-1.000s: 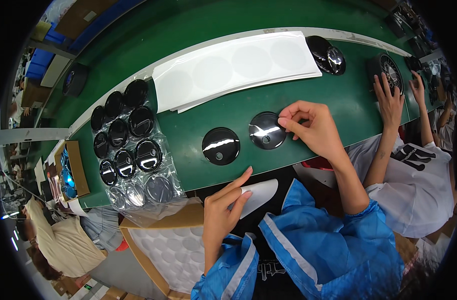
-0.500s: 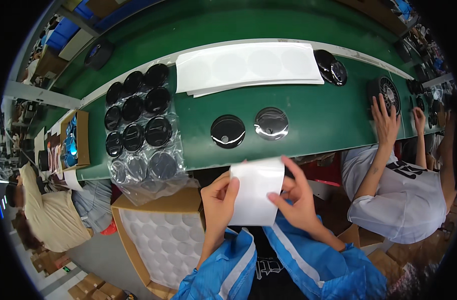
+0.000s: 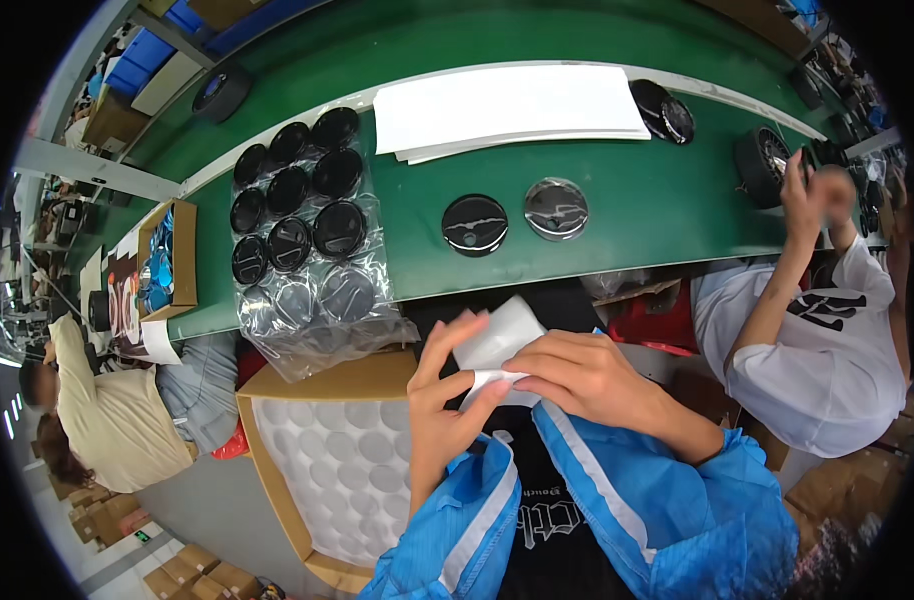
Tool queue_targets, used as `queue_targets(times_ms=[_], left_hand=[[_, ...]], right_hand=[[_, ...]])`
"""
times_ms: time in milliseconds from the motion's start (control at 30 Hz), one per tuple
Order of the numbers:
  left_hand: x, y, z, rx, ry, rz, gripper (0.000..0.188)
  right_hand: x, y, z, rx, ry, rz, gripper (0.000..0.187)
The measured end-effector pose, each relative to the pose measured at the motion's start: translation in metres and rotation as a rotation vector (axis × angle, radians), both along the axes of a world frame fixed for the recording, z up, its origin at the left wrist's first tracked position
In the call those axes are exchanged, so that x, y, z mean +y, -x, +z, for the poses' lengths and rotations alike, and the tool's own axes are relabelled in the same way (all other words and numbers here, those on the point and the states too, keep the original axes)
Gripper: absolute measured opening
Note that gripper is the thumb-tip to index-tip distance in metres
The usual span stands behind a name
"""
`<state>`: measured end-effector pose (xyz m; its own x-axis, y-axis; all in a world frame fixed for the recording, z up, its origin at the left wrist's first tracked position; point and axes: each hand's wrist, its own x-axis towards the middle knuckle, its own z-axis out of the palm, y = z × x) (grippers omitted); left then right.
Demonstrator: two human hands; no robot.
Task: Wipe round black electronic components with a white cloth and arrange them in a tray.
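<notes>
Above my lap, close to the table's near edge, both hands are on a small white sheet (image 3: 499, 335), which is bent along its lower part. My left hand (image 3: 442, 385) pinches the sheet's lower left side, its thumb against the paper and its forefinger raised over the left edge. From the right, my right hand (image 3: 592, 378) grips it with the fingers folded over the front. Part of the sheet is hidden under these fingers. On the table ahead lie a glossy black disc (image 3: 475, 225) and a disc covered with clear film (image 3: 556, 209).
Bagged black discs (image 3: 290, 190) lie on the green table (image 3: 417, 185), left. A stack of white sheets (image 3: 507, 105) and more black discs (image 3: 664, 112) lie farther back. An open carton (image 3: 327, 385) of round pieces stands lower left. Co-workers sit on both sides, one handling a wheel-like part (image 3: 762, 165).
The sheet was flat and upright; now it is tilted and bent, and my right hand has come across its front. At right, the co-worker's hands have moved up off the wheel-like part.
</notes>
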<state>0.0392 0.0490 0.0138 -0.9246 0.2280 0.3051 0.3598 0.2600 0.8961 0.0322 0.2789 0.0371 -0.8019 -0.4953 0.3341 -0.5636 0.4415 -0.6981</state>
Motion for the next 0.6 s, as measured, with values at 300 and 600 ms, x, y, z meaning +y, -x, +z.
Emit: queue_targets(times_ms=[300,600], left_hand=[[0.005,-0.002,-0.007,-0.187,-0.139,0.047,0.015],[0.010,0.018,-0.019,-0.482,-0.314,0.158,0.018]], right_hand=[[-0.004,0.022,-0.006,0.228,-0.082,0.004,0.029],[0.004,0.035,-0.009,0.482,-0.105,-0.006,0.027]])
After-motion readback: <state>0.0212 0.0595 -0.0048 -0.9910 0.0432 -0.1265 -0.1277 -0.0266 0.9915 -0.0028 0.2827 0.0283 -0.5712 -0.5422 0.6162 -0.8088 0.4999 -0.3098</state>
